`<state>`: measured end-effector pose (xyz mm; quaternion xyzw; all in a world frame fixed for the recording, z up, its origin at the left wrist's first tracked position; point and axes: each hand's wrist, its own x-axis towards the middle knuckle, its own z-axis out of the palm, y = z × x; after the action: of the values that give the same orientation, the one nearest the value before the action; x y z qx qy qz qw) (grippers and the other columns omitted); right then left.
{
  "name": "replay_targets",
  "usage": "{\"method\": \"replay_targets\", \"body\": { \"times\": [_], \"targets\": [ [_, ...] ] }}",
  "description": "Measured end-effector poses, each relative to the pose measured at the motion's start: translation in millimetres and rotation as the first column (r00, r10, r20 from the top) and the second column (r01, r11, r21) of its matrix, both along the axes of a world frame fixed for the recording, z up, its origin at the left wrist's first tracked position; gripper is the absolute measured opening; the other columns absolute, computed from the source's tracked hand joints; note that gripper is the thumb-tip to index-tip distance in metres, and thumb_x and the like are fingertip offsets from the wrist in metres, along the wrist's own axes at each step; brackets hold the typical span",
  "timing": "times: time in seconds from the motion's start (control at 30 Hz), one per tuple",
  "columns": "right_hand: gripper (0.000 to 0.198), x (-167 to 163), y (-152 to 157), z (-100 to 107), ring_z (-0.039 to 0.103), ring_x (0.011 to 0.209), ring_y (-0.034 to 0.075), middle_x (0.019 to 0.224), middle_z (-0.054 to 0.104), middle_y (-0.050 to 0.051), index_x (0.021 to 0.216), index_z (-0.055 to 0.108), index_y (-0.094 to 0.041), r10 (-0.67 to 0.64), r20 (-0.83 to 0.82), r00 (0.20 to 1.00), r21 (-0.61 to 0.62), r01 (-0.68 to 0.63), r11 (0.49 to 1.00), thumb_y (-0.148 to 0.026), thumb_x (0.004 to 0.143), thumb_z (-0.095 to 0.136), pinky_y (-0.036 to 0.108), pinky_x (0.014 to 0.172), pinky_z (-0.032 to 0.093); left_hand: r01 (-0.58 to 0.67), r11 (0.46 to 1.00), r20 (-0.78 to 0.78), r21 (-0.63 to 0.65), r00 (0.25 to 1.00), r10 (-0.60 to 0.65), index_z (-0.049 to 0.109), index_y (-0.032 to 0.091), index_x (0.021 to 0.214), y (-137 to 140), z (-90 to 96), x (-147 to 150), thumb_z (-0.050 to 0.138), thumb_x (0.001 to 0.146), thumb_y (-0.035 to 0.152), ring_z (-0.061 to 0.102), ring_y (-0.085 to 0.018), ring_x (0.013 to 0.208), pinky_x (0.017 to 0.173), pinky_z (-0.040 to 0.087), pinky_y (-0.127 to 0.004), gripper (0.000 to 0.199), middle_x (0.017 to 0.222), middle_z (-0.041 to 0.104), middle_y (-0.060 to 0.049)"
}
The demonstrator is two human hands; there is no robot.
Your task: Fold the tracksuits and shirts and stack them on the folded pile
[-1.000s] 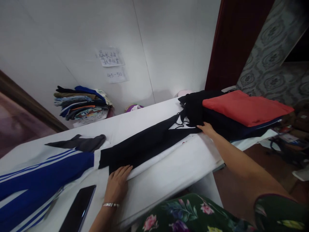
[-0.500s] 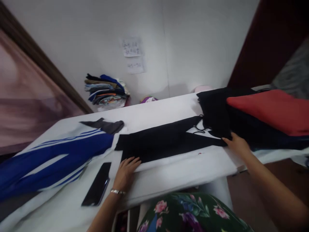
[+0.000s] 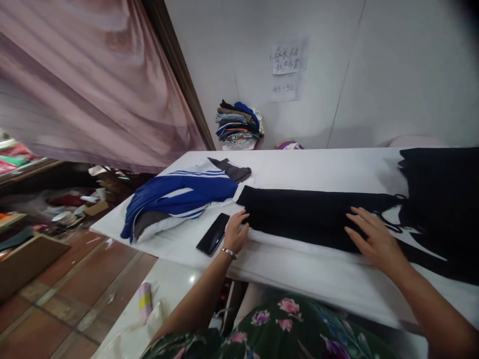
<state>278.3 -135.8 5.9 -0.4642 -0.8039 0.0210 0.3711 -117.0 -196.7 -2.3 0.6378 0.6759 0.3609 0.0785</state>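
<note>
A black garment (image 3: 299, 212) that looks like trousers lies stretched out flat across the white-covered table (image 3: 318, 169). Its right part splits into two strips, with black cords in the gap. At its near left corner, my left hand (image 3: 236, 234) rests with fingertips on the edge, the fingers extended. My right hand (image 3: 379, 244) is over the garment's right half, palm down and fingers spread; whether it presses on the cloth I cannot tell. Just left of my left hand lies a black phone (image 3: 212, 234). More black cloth (image 3: 445, 209) is heaped at the right.
Blue garment with white stripes (image 3: 187, 189) and a dark grey piece (image 3: 237, 172) lie on the table's left. Behind the table stands a stack of folded clothes (image 3: 239, 124). A pink curtain (image 3: 112, 89) hangs at left, above a cluttered tiled floor (image 3: 90, 259).
The view has swung left. My right hand has let go of the garment's right end and moved left along it, fingers now spread. My left hand stays by the near left corner.
</note>
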Motion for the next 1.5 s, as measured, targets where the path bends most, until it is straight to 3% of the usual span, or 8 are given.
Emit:
{"method": "replay_targets", "body": {
  "times": [0.17,0.4,0.6,0.8,1.0,1.13,1.27,1.5],
  "targets": [
    [0.049,-41,22,-22,0.032,0.135,0.028,0.142,0.043,0.008,0.132,0.049,-0.025,0.178,0.210,0.961,-0.127,-0.153,0.980,-0.048,0.089,0.042,0.053,0.106,0.032,-0.223,0.954,-0.158,-0.202,0.968,0.193,0.060,0.014,0.117,6,4.5,-1,0.052,0.081,0.026,0.053,-0.024,0.111,0.095,0.041,-0.037,0.039,0.118,0.062,-0.011],
    [0.050,-45,28,-59,0.032,0.135,0.027,0.141,0.045,0.010,0.130,0.051,-0.021,0.148,0.314,0.938,-0.110,-0.119,0.987,-0.049,0.091,0.038,0.052,0.108,0.026,-0.316,0.844,-0.095,-0.434,0.947,0.306,0.060,0.018,0.117,25,22.4,-6,0.045,0.084,0.056,0.062,-0.020,0.092,0.075,0.043,-0.027,0.052,0.097,0.069,-0.007],
    [0.038,-42,29,-59,0.041,0.130,0.025,0.131,0.056,0.007,0.120,0.059,-0.021,0.140,0.235,0.962,-0.046,-0.133,0.990,-0.034,0.094,0.035,0.050,0.105,0.030,-0.328,0.834,-0.108,-0.443,0.943,0.314,0.064,0.020,0.106,51,21.0,1,0.057,0.079,0.039,0.061,-0.020,0.099,0.078,0.042,-0.026,0.034,0.105,0.068,-0.007],
    [0.035,-37,29,-55,0.045,0.127,0.023,0.124,0.061,0.006,0.120,0.059,-0.022,0.147,0.160,0.976,0.000,-0.149,0.989,-0.029,0.093,0.037,0.050,0.104,0.031,-0.427,0.810,-0.125,-0.401,0.902,0.413,0.061,0.023,0.086,41,15.3,-4,0.054,0.076,0.030,0.062,-0.019,0.082,0.064,0.039,-0.026,0.014,0.083,0.069,-0.002],
    [0.034,-39,28,-52,0.047,0.125,0.023,0.123,0.062,0.006,0.120,0.059,-0.023,0.163,0.090,0.983,0.038,-0.166,0.985,-0.027,0.092,0.039,0.050,0.104,0.032,-0.412,0.773,-0.142,-0.483,0.908,0.395,0.060,0.022,0.091,44,15.2,-11,0.055,0.075,0.031,0.063,-0.021,0.084,0.067,0.040,-0.028,0.019,0.088,0.068,-0.005],
    [0.032,-39,28,-49,0.048,0.124,0.024,0.122,0.062,0.007,0.116,0.061,-0.021,0.182,0.090,0.979,0.064,-0.188,0.980,-0.026,0.092,0.040,0.051,0.104,0.032,-0.365,0.812,-0.067,-0.455,0.923,0.378,0.060,0.020,0.101,55,19.1,-13,0.054,0.079,0.042,0.063,-0.021,0.088,0.072,0.042,-0.028,0.031,0.091,0.069,-0.006],
    [0.033,-39,28,-49,0.045,0.127,0.022,0.125,0.060,0.008,0.119,0.059,-0.020,0.186,0.069,0.980,0.107,-0.192,0.975,-0.024,0.092,0.040,0.051,0.106,0.030,-0.381,0.834,-0.052,-0.399,0.917,0.395,0.059,0.021,0.100,57,18.3,-9,0.052,0.078,0.029,0.062,-0.020,0.090,0.072,0.042,-0.028,0.024,0.093,0.068,-0.005],
    [0.031,-41,25,-53,0.046,0.126,0.025,0.122,0.062,0.006,0.112,0.064,-0.024,0.188,0.164,0.968,-0.005,-0.189,0.982,-0.026,0.089,0.043,0.055,0.105,0.029,-0.435,0.768,-0.137,-0.471,0.895,0.424,0.056,0.021,0.105,57,18.0,-9,0.051,0.076,0.025,0.063,-0.026,0.093,0.073,0.043,-0.033,0.030,0.096,0.068,-0.009]
  ]
}}
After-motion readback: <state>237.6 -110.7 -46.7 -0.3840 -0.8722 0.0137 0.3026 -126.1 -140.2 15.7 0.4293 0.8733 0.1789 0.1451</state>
